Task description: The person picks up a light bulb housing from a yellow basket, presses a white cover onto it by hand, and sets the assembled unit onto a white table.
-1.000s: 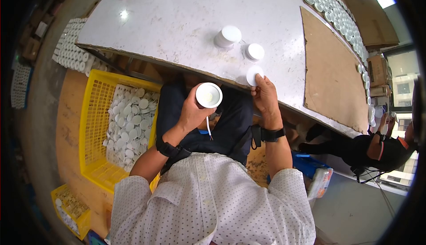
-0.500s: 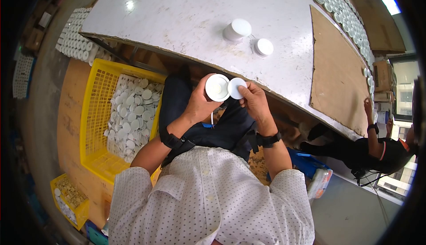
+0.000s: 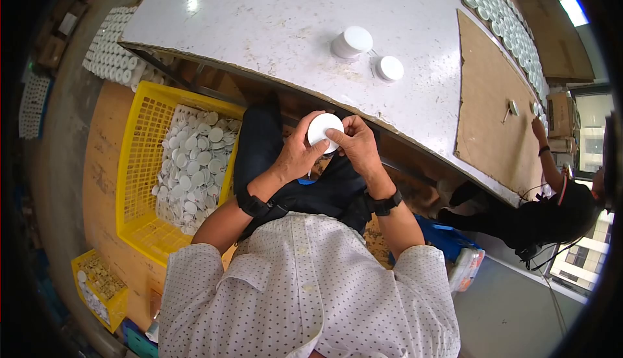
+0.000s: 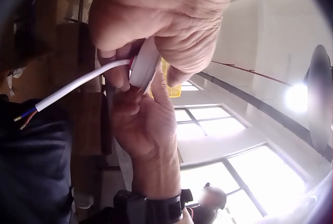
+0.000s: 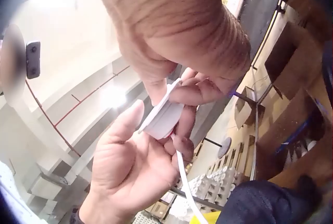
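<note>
White fitting beside the table: I have left hand and right hand gripping it, seemingly for steadiness.

Whitish button-front shirt at 6 o'clock in head view, collar not visible, small dark dots all over, pale buttons down the middle, flapped chest pocket at 10 o'clock of shirt centre, short loose sleeves, left sleeve also 10 o'clock, right sleeve 2 o'clock. Black wristbands: left band at 11 o'clock, right band at 1 o'clock, boxy black piece on the right one. Dark navy trousers, 12 o'clock, plain.
</note>
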A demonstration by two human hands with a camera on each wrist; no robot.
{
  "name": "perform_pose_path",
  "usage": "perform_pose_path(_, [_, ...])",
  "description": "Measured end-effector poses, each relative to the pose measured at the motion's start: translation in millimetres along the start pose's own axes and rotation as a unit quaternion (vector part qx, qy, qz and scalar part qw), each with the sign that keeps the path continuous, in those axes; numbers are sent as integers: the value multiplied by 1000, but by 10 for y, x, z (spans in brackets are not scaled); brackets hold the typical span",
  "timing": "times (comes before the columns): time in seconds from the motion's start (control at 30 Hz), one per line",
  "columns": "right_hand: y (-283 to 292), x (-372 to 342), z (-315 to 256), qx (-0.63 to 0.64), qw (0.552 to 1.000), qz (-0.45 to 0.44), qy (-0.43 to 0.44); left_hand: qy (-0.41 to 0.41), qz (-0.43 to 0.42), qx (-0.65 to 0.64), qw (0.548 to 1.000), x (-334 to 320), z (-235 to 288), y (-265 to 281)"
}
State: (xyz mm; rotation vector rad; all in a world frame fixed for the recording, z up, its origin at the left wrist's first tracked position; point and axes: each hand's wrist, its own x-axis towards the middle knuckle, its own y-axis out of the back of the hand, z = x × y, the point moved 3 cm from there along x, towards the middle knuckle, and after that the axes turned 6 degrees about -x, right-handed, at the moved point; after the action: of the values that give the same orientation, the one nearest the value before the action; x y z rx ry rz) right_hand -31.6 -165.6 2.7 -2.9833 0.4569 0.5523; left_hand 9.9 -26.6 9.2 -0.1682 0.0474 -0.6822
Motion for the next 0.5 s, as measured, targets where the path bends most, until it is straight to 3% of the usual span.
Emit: perform_pose_path(0.5, [38, 15, 187, 46, 998, -35, -40, -15, -17, 56, 998, -24, -122, -54])
